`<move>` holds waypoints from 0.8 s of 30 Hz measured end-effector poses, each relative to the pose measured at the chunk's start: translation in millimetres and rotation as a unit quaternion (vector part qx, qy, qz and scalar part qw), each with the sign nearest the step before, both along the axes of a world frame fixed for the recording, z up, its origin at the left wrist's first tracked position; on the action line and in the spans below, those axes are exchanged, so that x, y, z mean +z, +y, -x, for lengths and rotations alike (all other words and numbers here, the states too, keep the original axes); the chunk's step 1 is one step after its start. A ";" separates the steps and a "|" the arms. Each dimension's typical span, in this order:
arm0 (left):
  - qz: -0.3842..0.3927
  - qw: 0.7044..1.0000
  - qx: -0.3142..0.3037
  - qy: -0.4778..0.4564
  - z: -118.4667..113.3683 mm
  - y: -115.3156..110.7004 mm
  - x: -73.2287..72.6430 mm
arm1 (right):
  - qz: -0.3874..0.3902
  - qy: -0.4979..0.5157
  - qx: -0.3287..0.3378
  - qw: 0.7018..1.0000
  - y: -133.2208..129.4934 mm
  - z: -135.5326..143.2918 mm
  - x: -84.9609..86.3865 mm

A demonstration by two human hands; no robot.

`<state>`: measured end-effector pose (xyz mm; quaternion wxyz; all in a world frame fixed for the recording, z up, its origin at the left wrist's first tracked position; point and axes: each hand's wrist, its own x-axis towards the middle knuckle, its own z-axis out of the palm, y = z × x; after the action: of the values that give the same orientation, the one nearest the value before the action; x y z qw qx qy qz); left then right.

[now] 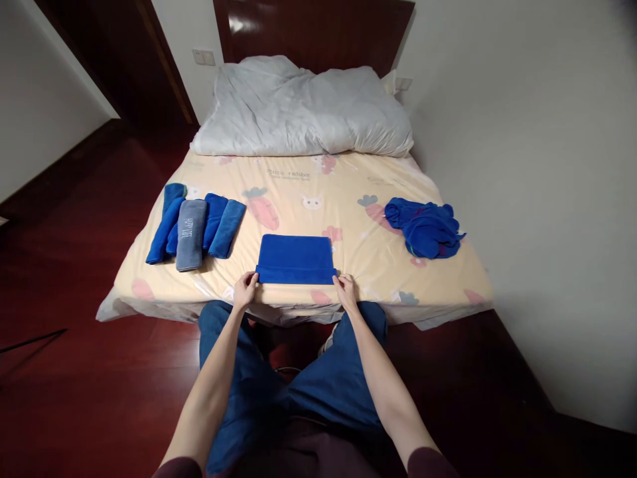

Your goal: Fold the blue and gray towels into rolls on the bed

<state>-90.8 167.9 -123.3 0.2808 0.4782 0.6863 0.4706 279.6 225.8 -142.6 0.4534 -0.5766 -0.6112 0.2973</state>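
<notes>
A blue towel [295, 252] lies flat on the bed in front of me, its near edge turned over in a narrow fold. My left hand [245, 289] pinches the near left corner of that fold. At the near right corner, my right hand [345, 291] grips the fold in the same way. Off to the left lie several rolled towels, among them a grey one [191, 236] with white lettering and a blue one [227, 228]. A crumpled heap of blue towels [425, 227] rests on the right side of the bed.
The bed [298, 199] has a cream sheet with carrot and rabbit prints. A pale grey quilt [303, 109] is bunched at the head, before a dark wooden headboard [313, 33]. A white wall [537, 199] stands on the right. My knees are against the bed's near edge.
</notes>
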 end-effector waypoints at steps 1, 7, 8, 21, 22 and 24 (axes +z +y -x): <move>-0.004 1.000 0.005 0.008 0.0 -0.1 -0.3 | 0.002 0.003 -0.001 1.000 0.1 0.1 0.4; -0.016 0.999 0.014 0.041 2.0 0.6 -4.4 | -0.002 0.015 -0.011 1.000 0.5 1.4 0.3; -0.014 0.999 0.015 0.038 2.3 0.8 -5.1 | -0.005 0.018 -0.012 1.000 0.5 1.5 -0.2; -0.019 1.000 0.018 0.013 -0.7 0.4 -8.3 | -0.018 0.014 -0.033 0.999 1.3 1.2 -4.5; -0.022 0.999 0.019 0.014 -0.9 0.5 -8.2 | -0.017 0.012 -0.032 0.999 1.5 1.0 -4.1; -0.025 0.999 0.021 0.015 -1.2 0.6 -8.0 | -0.014 0.009 -0.029 0.999 1.9 0.6 -3.1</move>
<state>-89.5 168.5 -131.3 0.2483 0.4771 0.6885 0.4865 279.0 227.6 -145.6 0.4753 -0.5852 -0.5942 0.2804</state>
